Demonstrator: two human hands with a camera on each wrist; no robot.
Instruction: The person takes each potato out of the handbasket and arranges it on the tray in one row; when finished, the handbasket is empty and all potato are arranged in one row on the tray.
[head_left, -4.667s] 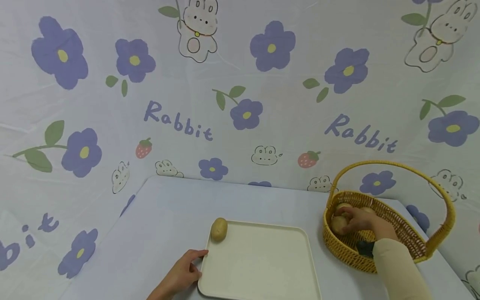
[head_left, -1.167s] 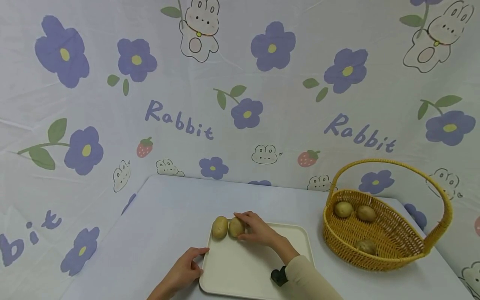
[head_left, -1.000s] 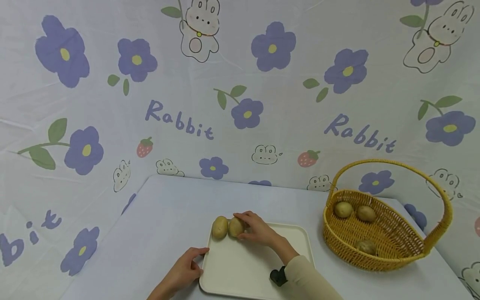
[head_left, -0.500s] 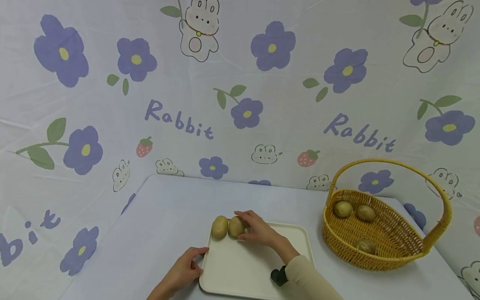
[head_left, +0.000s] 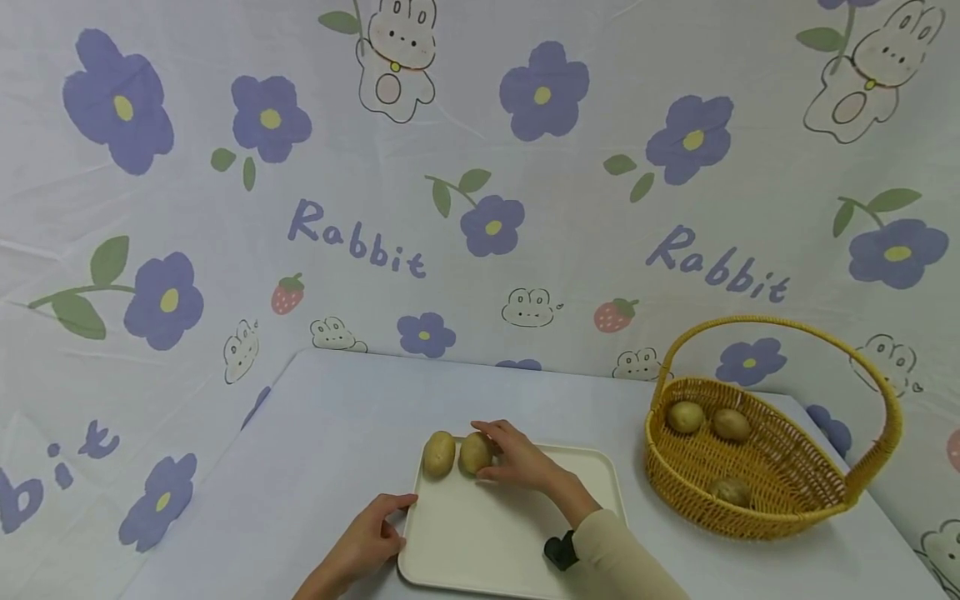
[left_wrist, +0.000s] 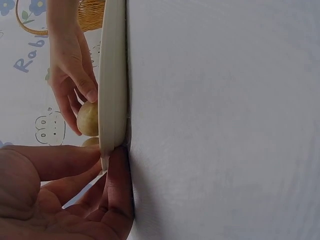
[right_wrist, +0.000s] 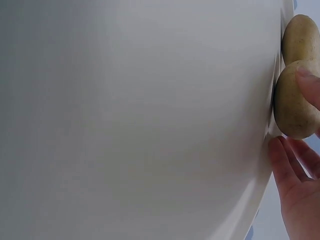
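My right hand (head_left: 517, 457) is on the cream tray (head_left: 517, 550), fingers curled around the second potato (head_left: 475, 452), which sits on the tray floor at about 11 o'clock from the tray's centre, hard against the far rim. The right wrist view shows a fingertip (right_wrist: 309, 85) pressed on its skin and the rest of the fingers cupped below it, so the grip is not released; I judge I am holding it to stop it rolling while it settles. It touches the first potato (head_left: 438, 453), which lies just to its 9 o'clock in the far left corner. Packing them side by side against the rim gives each a wall and a neighbour to lean on, and leaves the rest of the tray floor bare. My left hand (head_left: 365, 542) is at the tray's near left corner, about 7 o'clock; the left wrist view shows thumb and fingers pinching the thin rim (left_wrist: 111, 85), which I take as bracing the tray so it does not slide on the smooth cloth of the tabletop (head_left: 330, 433). The two hands are well apart. The wicker basket (head_left: 780, 500) stands at 3 o'clock from the tray, apart from it, handle arched up, with three potatoes (head_left: 731, 424) inside: two at the far wall, one nearer me.
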